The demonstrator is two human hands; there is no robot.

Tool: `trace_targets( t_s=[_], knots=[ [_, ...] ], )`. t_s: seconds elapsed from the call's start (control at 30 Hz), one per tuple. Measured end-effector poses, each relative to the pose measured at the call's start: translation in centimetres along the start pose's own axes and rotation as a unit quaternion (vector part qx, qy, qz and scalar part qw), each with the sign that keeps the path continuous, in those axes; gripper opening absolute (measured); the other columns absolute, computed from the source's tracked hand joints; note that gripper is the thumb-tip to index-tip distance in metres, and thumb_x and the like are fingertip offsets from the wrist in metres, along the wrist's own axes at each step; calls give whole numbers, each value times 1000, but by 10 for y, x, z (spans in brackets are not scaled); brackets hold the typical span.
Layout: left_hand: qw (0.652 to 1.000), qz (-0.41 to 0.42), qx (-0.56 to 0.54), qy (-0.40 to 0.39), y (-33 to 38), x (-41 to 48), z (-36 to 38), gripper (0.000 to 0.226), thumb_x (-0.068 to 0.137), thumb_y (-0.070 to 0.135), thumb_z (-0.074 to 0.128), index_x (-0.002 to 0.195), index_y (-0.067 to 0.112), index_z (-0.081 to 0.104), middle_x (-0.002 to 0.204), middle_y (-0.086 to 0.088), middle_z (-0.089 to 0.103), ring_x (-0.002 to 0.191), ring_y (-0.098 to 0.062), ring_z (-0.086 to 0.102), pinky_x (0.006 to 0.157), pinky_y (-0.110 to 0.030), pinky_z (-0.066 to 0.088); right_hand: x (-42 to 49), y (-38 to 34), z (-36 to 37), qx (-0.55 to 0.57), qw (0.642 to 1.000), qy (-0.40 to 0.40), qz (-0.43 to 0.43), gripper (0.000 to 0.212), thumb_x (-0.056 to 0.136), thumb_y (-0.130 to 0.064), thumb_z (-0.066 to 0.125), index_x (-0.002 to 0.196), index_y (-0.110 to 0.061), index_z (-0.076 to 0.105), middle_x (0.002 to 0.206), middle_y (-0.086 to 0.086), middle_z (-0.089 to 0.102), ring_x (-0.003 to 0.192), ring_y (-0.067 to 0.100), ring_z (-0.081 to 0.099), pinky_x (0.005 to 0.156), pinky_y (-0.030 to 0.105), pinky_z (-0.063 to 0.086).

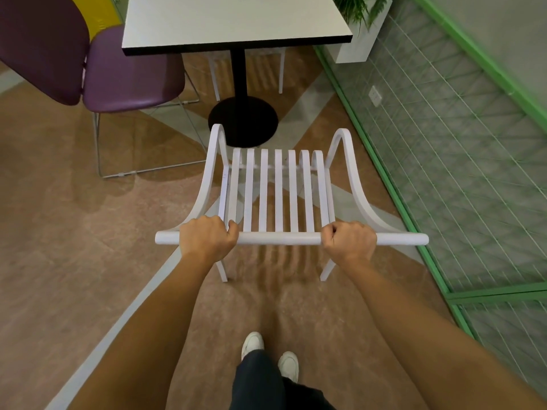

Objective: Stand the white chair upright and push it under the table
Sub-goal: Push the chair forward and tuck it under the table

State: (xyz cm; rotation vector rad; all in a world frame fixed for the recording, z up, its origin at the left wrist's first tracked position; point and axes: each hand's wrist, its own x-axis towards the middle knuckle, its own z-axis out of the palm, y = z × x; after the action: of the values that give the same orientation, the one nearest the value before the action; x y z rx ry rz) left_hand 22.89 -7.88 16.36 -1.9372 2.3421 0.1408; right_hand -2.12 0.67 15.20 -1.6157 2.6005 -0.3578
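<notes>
The white slatted chair (278, 190) stands upright on the floor in front of me, its seat facing the table. My left hand (207, 239) and my right hand (349, 241) both grip the round top rail of its backrest, one near each end. The white table (231, 22) with a dark edge stands further ahead on a black pedestal and round base (242, 119). The chair's front sits just short of that base, outside the tabletop's near edge.
A purple chair (118, 69) on a wire frame stands left of the table. Another white chair (248, 69) is tucked under the table's far side. A green-framed mesh fence (444, 173) runs along the right, with a white planter (361, 34) behind. My feet (269, 353) are below.
</notes>
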Motion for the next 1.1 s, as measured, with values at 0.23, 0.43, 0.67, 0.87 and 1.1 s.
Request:
trace_targets(
  t_s=[0.23,0.43,0.67,0.87,1.1],
  knots=[
    [1000,2,-24,-8,4,40,-5,41,87,38,38,53,16,48,44,2,38,42,-16,44,48,-25,43,44,-4,3,-15,1000,-11,-12,36,79,-32,43,52,-14,61,43,0,41,43,18,40,55,26,31],
    [999,-5,-40,-6,10,76,-8,43,87,43,38,54,18,52,44,4,41,41,-10,43,48,-21,39,85,-9,6,-12,1000,-14,-12,42,75,-36,33,54,-13,62,46,3,45,46,21,43,56,27,32],
    [998,-14,-55,-7,18,120,-15,43,87,41,39,56,17,53,45,3,42,43,-13,46,50,-23,42,133,-15,9,-11,999,-29,-9,36,77,-36,35,51,-17,52,47,3,44,48,21,45,57,28,33],
    [998,-24,-65,-12,25,156,-21,44,87,42,40,57,15,57,46,2,46,47,-16,52,53,-24,47,173,-19,13,-9,1000,-16,-14,35,74,-37,32,51,-18,49,45,2,40,46,20,39,57,28,28],
    [997,-42,-59,-1,37,196,-24,45,86,41,40,54,15,56,46,1,47,45,-15,50,51,-22,44,228,-21,18,-25,999,-42,-23,35,81,-35,44,53,-17,55,42,-5,33,48,16,41,59,27,30]
  ],
)
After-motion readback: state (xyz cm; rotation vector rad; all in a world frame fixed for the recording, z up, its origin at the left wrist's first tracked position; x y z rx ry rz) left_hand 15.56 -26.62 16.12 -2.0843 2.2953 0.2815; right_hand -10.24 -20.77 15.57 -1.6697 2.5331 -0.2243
